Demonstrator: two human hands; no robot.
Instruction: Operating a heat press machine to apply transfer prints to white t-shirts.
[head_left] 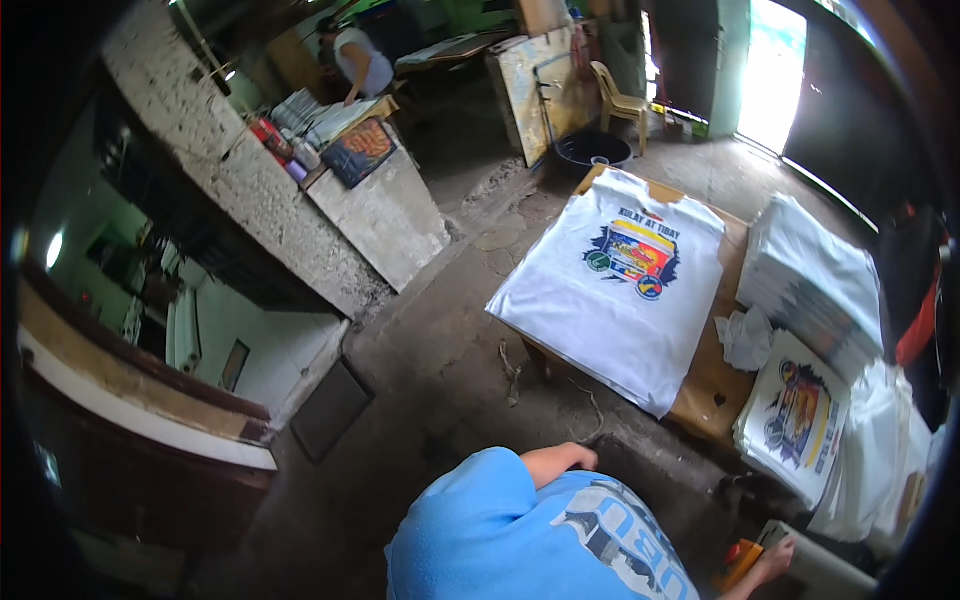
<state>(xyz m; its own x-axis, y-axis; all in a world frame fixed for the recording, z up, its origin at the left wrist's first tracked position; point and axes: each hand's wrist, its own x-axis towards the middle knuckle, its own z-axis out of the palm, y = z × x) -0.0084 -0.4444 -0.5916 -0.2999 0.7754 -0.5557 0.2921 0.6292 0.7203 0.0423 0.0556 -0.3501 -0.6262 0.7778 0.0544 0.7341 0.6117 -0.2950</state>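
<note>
My left arm, in a blue sleeve, is bent across in front of me. My left hand (pixel 583 458) hangs over the dark floor, short of the table, its fingers too small and turned away to make out. Low on the right, my right hand (pixel 776 560) is closed on the upper edge of a pale grey panel-like thing (pixel 815 565). An orange object (pixel 742 562) sits right beside that hand. Ahead, a stack of white printed T-shirts (pixel 620 270) lies flat on a brown table (pixel 712 400), the top one with a colourful chest print.
Folded white shirts (pixel 805 260) are piled on the right, near a smaller printed stack (pixel 795 420) and a crumpled white cloth (pixel 745 338). Beyond the table stand a black tub (pixel 592 152) and a beige plastic chair (pixel 620 100). Another person (pixel 362 65) works far left, behind a concrete half-wall (pixel 385 215).
</note>
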